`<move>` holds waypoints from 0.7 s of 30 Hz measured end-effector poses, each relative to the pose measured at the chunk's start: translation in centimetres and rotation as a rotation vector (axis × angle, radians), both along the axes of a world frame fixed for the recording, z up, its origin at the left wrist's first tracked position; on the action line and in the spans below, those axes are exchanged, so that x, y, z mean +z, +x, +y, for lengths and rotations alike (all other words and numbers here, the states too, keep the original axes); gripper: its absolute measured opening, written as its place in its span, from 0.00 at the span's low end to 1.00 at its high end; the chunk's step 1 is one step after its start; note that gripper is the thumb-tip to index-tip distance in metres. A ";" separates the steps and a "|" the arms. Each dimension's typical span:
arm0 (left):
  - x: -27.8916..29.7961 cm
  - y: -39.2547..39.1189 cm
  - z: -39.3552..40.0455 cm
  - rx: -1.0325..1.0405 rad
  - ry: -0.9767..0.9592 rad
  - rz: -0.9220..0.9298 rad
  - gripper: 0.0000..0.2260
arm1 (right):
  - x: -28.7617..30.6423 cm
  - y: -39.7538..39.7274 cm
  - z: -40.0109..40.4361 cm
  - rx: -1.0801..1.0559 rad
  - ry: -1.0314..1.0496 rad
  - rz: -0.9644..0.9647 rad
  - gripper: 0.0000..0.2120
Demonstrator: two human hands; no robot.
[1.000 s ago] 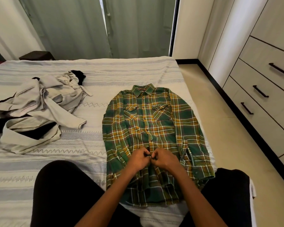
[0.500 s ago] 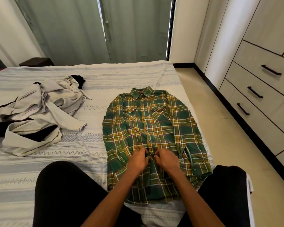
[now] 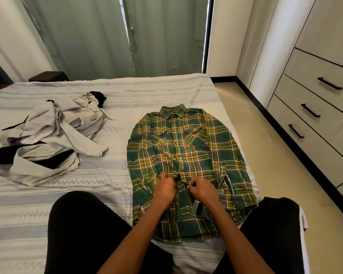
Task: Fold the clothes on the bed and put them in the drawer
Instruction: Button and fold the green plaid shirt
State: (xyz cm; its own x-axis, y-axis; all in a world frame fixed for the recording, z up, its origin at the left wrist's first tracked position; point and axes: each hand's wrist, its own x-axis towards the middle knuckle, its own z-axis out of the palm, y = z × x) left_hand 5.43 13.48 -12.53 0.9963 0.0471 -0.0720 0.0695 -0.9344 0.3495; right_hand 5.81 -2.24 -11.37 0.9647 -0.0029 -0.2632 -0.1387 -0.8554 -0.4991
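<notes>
We see a striped bed (image 3: 127,95) with our green shirt (image 3: 186,147) lying flat (gray clothes (image 3: 53,135) left). Both hands, left hand (image 3: 165,189) and right hand (image 3: 201,189), pinch its front. Drawers (image 3: 315,115) stand right, curtains (image 3: 107,36) far.

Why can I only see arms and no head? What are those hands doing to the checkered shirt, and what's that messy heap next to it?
The camera sits on the person's head and looks down, so you see what they see: their own arms and their knees in black trousers, but never their face. There is no machine here, only two bare hands. A green and yellow plaid shirt lies flat on the bed, front side up. The left hand and the right hand each have a grip on the cloth at the shirt's middle strip, where the buttons run; it looks like they are doing up a button. The heap is a pile of grey and black clothes, not folded yet. On the right stand drawers, all closed.
</notes>
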 end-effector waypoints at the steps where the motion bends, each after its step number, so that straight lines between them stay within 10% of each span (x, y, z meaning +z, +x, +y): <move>1: 0.0 0.0 0.1 -0.008 -0.021 -0.012 0.04 | 0.0 -0.1 0.0 -0.013 0.012 0.000 0.10; 10: 3.4 0.4 -0.1 0.082 -0.739 0.259 0.04 | 0.6 0.2 -1.2 -0.108 0.378 -0.021 0.08; 21: 2.9 0.0 -1.0 0.220 -0.971 0.246 0.06 | 0.5 -0.8 -0.6 -0.076 0.261 -0.114 0.04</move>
State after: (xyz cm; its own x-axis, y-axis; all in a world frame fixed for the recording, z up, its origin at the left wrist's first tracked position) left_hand 5.41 12.44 -9.61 0.9250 0.0394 -0.3780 0.3773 -0.2140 0.9010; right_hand 4.99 -2.81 -10.92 0.9878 -0.0229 -0.1540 -0.1276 -0.6854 -0.7169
